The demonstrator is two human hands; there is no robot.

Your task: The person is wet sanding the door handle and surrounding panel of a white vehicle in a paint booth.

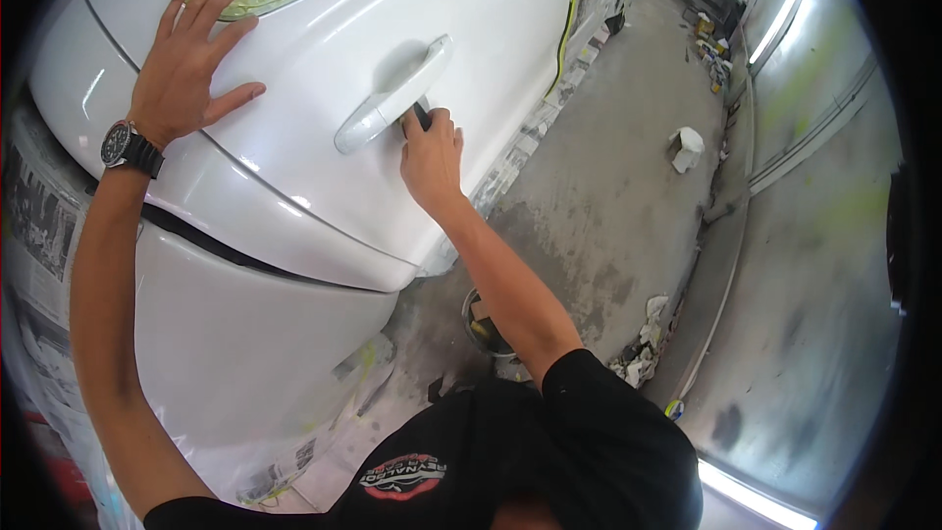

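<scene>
My left hand (191, 69) lies with fingers spread on the glossy white car panel (294, 196), its fingertips at the green masking tape (265, 2) along a plastic-covered opening; a black watch is on that wrist. My right hand (432, 162) grips a small black object (422, 115) just below the raised white door handle (358, 132). The part of that object inside my fingers is hidden, so I cannot make out what it is.
Newspaper masking (594, 15) runs along the car's edge. On the grey floor (599, 226) lie a crumpled white item (686, 149), a round bucket (481, 329) and scrap paper (643, 353). A metal wall (795, 265) with strip lights runs along the right.
</scene>
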